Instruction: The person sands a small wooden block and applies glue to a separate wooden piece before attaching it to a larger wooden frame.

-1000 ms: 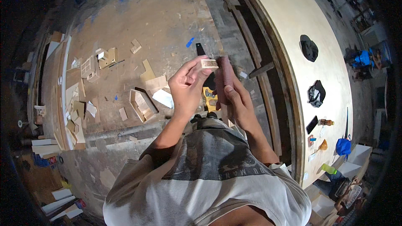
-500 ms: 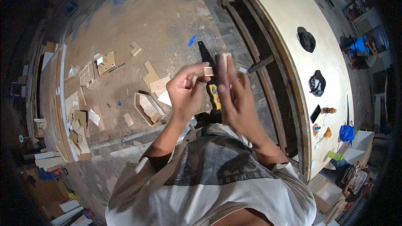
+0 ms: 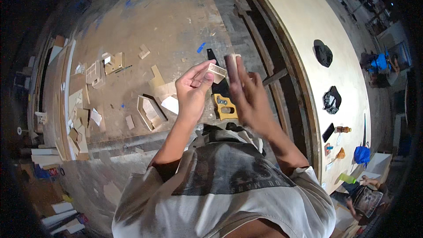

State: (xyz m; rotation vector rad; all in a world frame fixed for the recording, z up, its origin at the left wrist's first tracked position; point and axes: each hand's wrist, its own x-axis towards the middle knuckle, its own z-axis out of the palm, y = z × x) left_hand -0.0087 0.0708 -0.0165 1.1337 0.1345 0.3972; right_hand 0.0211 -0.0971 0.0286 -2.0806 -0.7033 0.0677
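Note:
My left hand (image 3: 190,94) pinches a small pale wooden box-like piece (image 3: 217,73) between thumb and fingers, above the worktable. Close beside it on the right, my right hand (image 3: 252,101) grips a wooden block with a dark reddish-brown face (image 3: 231,68), which looks like a sanding block. That hand is slightly blurred, and the block's dark side faces the small piece. Below both hands lies a handsaw with a yellow handle (image 3: 226,106); its black blade points away from me and is partly covered by the wooden piece.
A house-shaped wooden tray (image 3: 151,113), small wooden models (image 3: 94,74) and offcuts lie on the brown worktable (image 3: 172,22). To the right, a pale tabletop (image 3: 304,31) bears a black cap (image 3: 323,53), phone (image 3: 328,132) and bottle (image 3: 343,129). People (image 3: 368,194) are at far right.
The small wooden piece has turned in my left hand and shows a broader side. My right hand has shifted slightly with the block. The saw's handle shows more fully.

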